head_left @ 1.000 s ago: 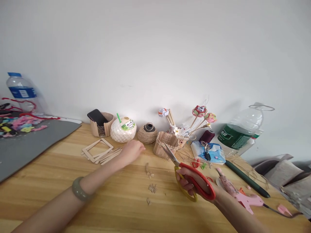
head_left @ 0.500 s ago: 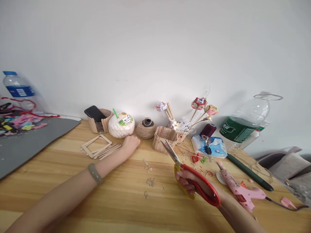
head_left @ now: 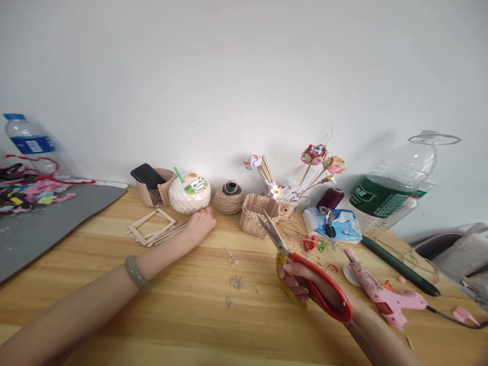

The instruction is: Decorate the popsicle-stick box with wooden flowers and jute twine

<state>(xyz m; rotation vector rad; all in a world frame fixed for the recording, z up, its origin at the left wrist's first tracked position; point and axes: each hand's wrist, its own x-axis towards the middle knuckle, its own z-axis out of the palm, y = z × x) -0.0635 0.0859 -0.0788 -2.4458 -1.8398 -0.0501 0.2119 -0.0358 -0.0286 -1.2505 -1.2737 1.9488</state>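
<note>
My right hand [head_left: 295, 279] grips a pair of scissors [head_left: 278, 241] with red and yellow handles, the blades slightly apart and pointing up and left. My left hand [head_left: 200, 223] rests on the table just in front of the white coconut [head_left: 190, 195] with its green straw. Its fingers are curled, and whatever they hold is hidden. Craft sticks [head_left: 171, 235] lie beside that wrist, next to a square frame of sticks [head_left: 143, 238]. Between the hands lie small flower-like wooden pieces [head_left: 237, 282]. An oval craft-stick box [head_left: 253, 223] stands behind the scissor tips.
A stick box holding a phone [head_left: 147, 176], a ball of twine [head_left: 229, 201] and paper flowers [head_left: 314, 153] line the wall. At right are a pink glue gun [head_left: 385, 300] with a cord, a dark green rod [head_left: 400, 267] and a large bottle [head_left: 385, 198]. A grey mat [head_left: 68, 221] covers the left side.
My left hand has shifted slightly left and its forearm lies lower in view. The scissors stay in my right hand, their blades still apart. The view has moved a little.
</note>
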